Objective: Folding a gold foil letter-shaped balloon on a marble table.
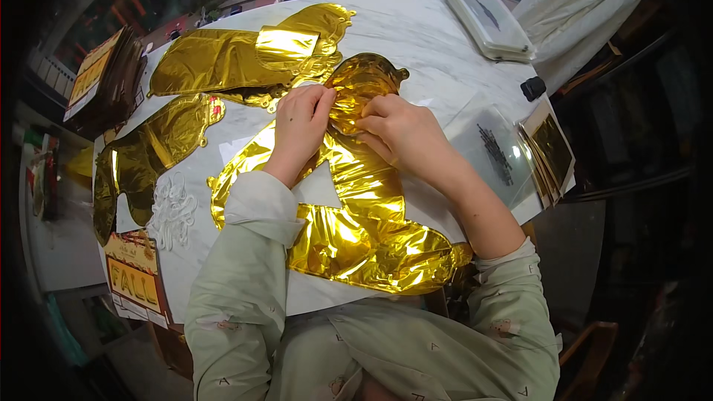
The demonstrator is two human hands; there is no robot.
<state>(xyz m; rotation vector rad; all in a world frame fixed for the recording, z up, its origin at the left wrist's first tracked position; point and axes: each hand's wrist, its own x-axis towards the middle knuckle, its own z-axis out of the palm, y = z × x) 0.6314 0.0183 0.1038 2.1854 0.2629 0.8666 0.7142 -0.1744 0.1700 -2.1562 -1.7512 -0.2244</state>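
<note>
A flat gold foil balloon (364,241), creased and not inflated, lies on the near part of the white table, its lower edge close to my body. My left hand (303,126) is closed on its upper part, thumb and fingers pinching the foil. Opposite it, my right hand (405,134) pinches the same piece with bent fingers. Between the two hands the foil bulges into a rounded, wrinkled end (364,78). Just beyond my left hand lie more flat gold foil balloons (208,59), overlapping. Another gold foil balloon (156,141) rests to the left.
A bundle of white string (172,212) lies at the left. Printed cards are stacked (104,82) at the far left, others (134,278) at the near left edge. On the right are a clear bag with dark sticks (494,152), gold-windowed packages (549,152) and a white box (490,22).
</note>
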